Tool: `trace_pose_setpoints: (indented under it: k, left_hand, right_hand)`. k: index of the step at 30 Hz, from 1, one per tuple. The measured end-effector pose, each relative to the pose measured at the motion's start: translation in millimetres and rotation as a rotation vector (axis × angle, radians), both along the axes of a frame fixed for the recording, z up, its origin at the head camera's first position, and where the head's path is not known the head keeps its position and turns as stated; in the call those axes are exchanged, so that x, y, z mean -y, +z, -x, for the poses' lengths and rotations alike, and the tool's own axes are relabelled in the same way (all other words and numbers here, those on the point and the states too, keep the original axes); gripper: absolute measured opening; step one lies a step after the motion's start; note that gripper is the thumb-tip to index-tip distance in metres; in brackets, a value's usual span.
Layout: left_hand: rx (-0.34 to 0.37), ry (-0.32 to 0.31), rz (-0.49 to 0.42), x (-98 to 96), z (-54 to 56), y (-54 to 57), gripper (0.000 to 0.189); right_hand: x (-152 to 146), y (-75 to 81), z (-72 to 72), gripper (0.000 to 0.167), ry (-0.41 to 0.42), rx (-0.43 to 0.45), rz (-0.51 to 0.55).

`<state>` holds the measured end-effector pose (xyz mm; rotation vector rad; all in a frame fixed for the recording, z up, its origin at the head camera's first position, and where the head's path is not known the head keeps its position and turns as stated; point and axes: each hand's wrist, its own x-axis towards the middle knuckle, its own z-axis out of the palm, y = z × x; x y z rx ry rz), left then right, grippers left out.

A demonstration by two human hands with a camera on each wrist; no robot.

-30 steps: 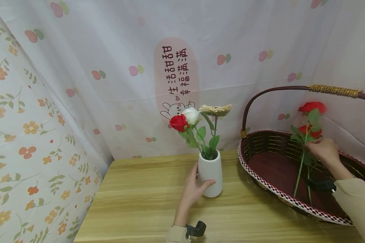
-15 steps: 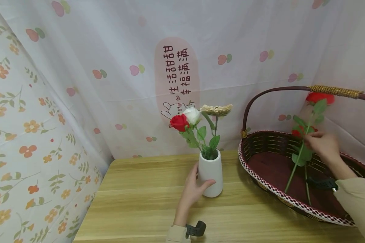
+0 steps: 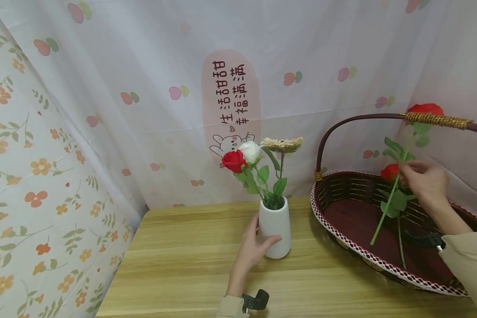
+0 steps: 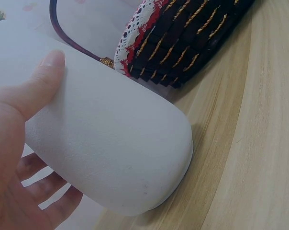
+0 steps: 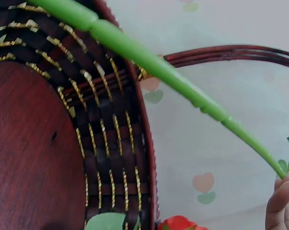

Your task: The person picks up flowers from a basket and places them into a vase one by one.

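Note:
My left hand (image 3: 251,247) holds a white vase (image 3: 276,232) upright on the table, thumb across its front and fingers behind. In the vase stand a red rose (image 3: 234,160), a white rose (image 3: 250,151) and a cream daisy-like flower (image 3: 282,145). Above the basket my right hand (image 3: 425,181) pinches a long-stemmed red rose; its green stem (image 5: 159,67) slants down toward the lower left, and the bloom is partly hidden by the basket handle. Another red rose (image 3: 389,171) leans in the basket, its leaves partly behind the held stem.
A dark woven basket (image 3: 353,216) with lace trim stands on the right of the wooden table (image 3: 183,265). Its tall handle (image 3: 365,116) arches over it. Patterned curtains (image 3: 163,53) hang behind and at the left.
My right hand has lifted one red rose up and slightly right, apart from the other rose, which stays in the basket. The left hand and vase have kept their place.

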<state>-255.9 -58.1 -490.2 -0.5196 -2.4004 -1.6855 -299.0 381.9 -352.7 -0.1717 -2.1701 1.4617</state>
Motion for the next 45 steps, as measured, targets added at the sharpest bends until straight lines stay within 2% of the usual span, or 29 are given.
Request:
trace_pose_setpoints:
  k: [10,19,28,39,45]
  left_hand:
    - [0.000,0.001,0.001,0.1,-0.5,-1.1,0.083]
    - [0.013,0.004,0.009,0.0,0.3,-0.9,0.082]
    - [0.011,0.000,0.009,0.4,0.7,-0.9,0.083]
    - [-0.006,-0.004,0.007,-0.5,1.2,-2.8,0.082]
    - [-0.015,-0.006,0.004,-0.2,0.3,-1.9,0.082]
  right_hand:
    - [21.7,10.6,-14.9,0.020,0.084,-0.059,0.113]
    - [49.5,6.2,-25.8,0.004,0.137,-0.076,-0.014]
    - [72.7,-2.1,-32.3,0.009,0.205,-0.033,-0.057]
    - [92.2,-10.9,-40.2,0.018,0.260,0.022,-0.058]
    - [103.4,-16.5,-43.7,0.017,0.318,0.023,-0.045]
